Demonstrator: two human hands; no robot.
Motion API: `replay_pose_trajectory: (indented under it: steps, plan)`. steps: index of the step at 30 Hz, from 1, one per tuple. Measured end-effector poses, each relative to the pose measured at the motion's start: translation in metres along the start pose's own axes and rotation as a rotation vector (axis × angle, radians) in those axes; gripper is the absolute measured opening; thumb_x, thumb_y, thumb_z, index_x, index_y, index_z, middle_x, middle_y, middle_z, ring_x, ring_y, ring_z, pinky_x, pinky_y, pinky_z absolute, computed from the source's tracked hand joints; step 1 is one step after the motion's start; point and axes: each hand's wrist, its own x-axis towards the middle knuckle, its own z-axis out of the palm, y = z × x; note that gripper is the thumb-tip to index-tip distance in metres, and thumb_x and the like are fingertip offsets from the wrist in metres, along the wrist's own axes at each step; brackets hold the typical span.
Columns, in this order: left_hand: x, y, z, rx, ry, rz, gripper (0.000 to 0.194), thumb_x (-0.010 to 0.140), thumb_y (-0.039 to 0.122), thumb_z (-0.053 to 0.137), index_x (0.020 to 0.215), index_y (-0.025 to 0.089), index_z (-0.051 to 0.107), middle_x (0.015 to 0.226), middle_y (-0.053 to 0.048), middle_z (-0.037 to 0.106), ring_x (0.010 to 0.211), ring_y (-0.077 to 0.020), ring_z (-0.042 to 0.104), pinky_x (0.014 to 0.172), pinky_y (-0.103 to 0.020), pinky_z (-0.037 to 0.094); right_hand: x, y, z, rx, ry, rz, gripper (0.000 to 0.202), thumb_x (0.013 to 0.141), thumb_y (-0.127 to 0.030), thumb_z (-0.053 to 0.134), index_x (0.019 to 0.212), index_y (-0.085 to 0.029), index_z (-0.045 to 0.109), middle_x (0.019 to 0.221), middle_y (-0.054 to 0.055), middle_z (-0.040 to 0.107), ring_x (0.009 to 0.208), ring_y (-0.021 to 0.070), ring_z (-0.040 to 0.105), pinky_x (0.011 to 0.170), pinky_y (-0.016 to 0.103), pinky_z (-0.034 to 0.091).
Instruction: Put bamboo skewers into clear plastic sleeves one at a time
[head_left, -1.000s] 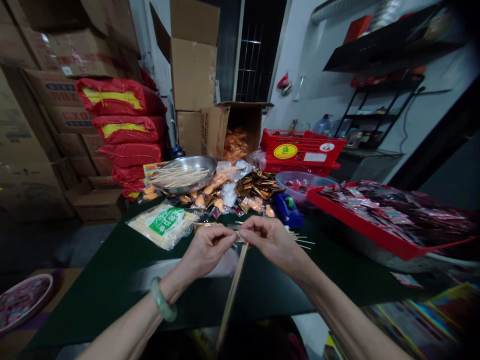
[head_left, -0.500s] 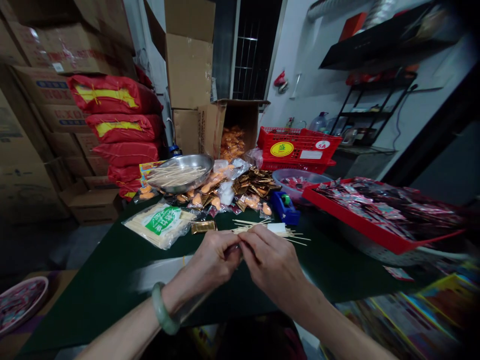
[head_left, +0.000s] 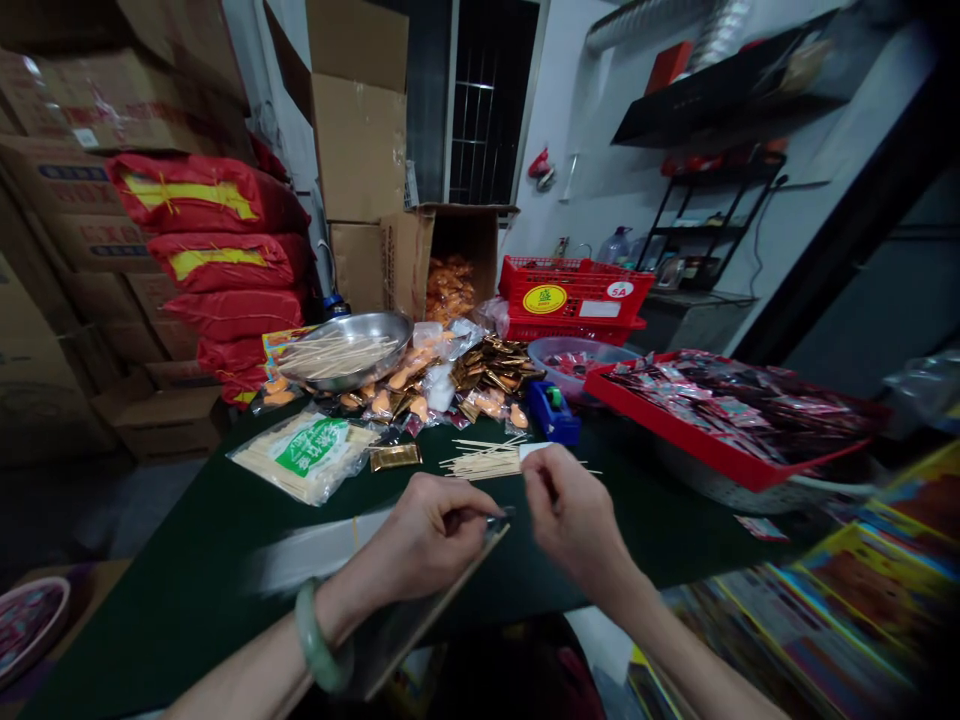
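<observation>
A clear plastic sleeve (head_left: 397, 628), with a thin pale stick (head_left: 448, 597) running along its edge, slants from the middle of the frame down to the bottom centre. The left hand (head_left: 491, 515) has the sleeve's upper end pinched between thumb and curled fingers; a pale green bangle (head_left: 315, 638) circles that wrist. To the right of it, and apart from the sleeve, the right hand (head_left: 534, 490) has its fingers bent inward, with the tips at a small white piece (head_left: 531, 452); whether they grip it cannot be told. The white piece lies over loose sticks (head_left: 484, 460), spread on the dark green surface (head_left: 300, 535) just above the middle of the frame.

Left of these sticks lies a flat gold packet (head_left: 396, 457), and farther left a clear bag of sticks with a green label (head_left: 307, 450). A blurred pale sheet (head_left: 311, 552) lies behind the left forearm. Beyond, a metal bowl (head_left: 337, 378) carries more sticks, beside a heap of gold packets (head_left: 495, 368) and orange pieces in clear wrap (head_left: 418, 405). A blue tape dispenser (head_left: 555, 415) stands at the heap's right end, near a translucent basin (head_left: 574, 385). At the right of the frame, a red tray (head_left: 694, 455) is filled with small packets; in the upper left, red sacks (head_left: 259, 262) are stacked beside cardboard boxes (head_left: 67, 185).
</observation>
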Motion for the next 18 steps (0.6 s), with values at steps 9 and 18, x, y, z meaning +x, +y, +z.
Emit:
replay_pose_trajectory:
  steps: [9, 18]
  plan:
    - [0.005, 0.008, 0.01, -0.158, 0.006, -0.04, 0.02, 0.071, 0.018, 0.044, 0.054, 0.011, 0.052, 0.052, 0.005, 0.031, 0.05, -0.0065, 0.025, 0.045, -0.018, 0.021, -0.011, -0.039, -0.017, 0.05, 0.069, -0.163, 0.013, 0.082, -0.007, 0.046, 0.085, -0.017, 0.055, 0.07, 0.004, 0.058, 0.064, 0.0132, 0.056, 0.058, 0.024, 0.045]
    - [0.002, 0.002, 0.02, 0.138, 0.024, 0.089, 0.02, 0.071, 0.004, 0.04, 0.053, 0.013, 0.045, 0.052, 0.004, 0.039, 0.05, -0.0066, 0.032, 0.049, -0.02, 0.023, -0.02, -0.033, -0.006, -0.08, 0.027, -0.115, 0.02, 0.081, -0.007, 0.041, 0.067, -0.017, 0.051, 0.061, 0.002, 0.051, 0.058, 0.0131, 0.051, 0.054, 0.023, 0.039]
